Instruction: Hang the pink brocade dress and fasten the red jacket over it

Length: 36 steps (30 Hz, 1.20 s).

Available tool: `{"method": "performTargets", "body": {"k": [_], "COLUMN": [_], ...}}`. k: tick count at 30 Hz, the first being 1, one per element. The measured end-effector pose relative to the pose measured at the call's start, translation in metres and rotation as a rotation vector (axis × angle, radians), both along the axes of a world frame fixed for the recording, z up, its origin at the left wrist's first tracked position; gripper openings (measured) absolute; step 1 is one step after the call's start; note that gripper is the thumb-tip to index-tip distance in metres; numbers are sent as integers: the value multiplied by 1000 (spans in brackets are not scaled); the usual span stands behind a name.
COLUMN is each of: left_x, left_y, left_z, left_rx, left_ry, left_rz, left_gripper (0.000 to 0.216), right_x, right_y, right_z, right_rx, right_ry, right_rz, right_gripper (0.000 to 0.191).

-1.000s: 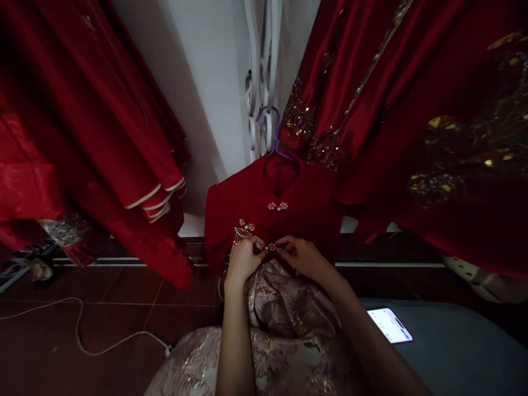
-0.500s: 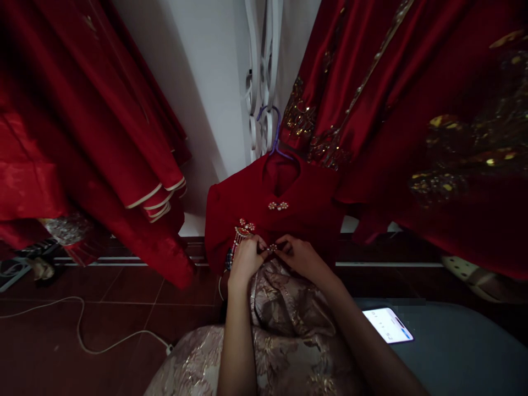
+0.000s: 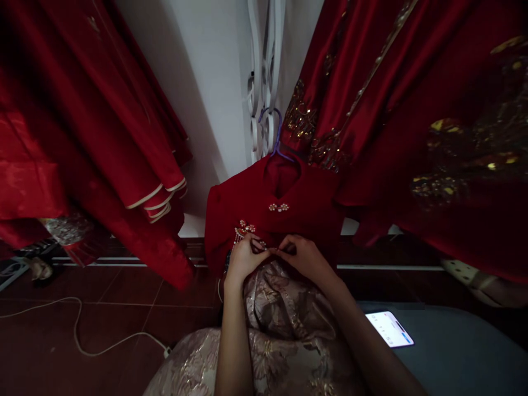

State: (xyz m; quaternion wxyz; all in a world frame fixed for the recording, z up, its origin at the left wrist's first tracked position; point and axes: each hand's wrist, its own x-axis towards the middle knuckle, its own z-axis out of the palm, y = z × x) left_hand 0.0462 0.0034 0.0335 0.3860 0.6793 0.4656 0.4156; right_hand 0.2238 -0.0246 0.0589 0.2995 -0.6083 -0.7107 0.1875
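A red jacket (image 3: 237, 201) hangs from a purple hanger (image 3: 279, 135) in front of me. Below its neckline is a beaded flower clasp (image 3: 279, 208), and a beaded ornament with hanging strands (image 3: 243, 230) sits lower left. My left hand (image 3: 243, 261) and my right hand (image 3: 305, 259) meet at the jacket's lower front. Thumbs and forefingers of both pinch a second beaded clasp (image 3: 263, 243), largely covered by the fingertips. Under my wrists lies brocade fabric (image 3: 284, 308) with a gold floral pattern.
Red garments (image 3: 124, 121) hang at left, and sequined red ones (image 3: 371, 121) at right. A white scrolled metal rack (image 3: 254, 82) stands behind the hanger. A lit phone (image 3: 390, 329) rests on a grey seat (image 3: 462, 341). A white cable (image 3: 111, 346) crosses the tiled floor.
My fingertips have come closer together and now hide more of the lower beaded clasp. The left hand has tilted slightly; the jacket hangs nearly as before.
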Motion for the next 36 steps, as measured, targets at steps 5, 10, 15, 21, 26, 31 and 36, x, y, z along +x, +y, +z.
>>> {"method": "performTargets", "body": {"k": [5,10,15,21,26,31,36], "left_x": [-7,-4,1,-6,-3,0,-1], "left_y": [11,17,18,18,17,19,20], "left_z": [-1,-8,-9,-9,-10,-11,-11], "left_rx": [-260,-402,-413,-415,-360,-323,-324], "left_ry": [-554,-772,-916,-882,-827,-762,-747], "left_rz": [162,166,98,69,122,190,211], "left_gripper": [39,35,36,39,37,36,38], "right_x": [15,17,16,16,16,15,14], "right_y": [-11,-19,-19,-17,-18,-18,-18], "right_z": [25,35,33,30,29,29,28], "right_rx": [-75,-181,-230,-243,-244,-259,-240], "right_ry": [65,91,61,43,30,18,17], "right_rz": [131,250,241,263,278,288,300], "right_gripper": [20,19,19,19,20,21,18]}}
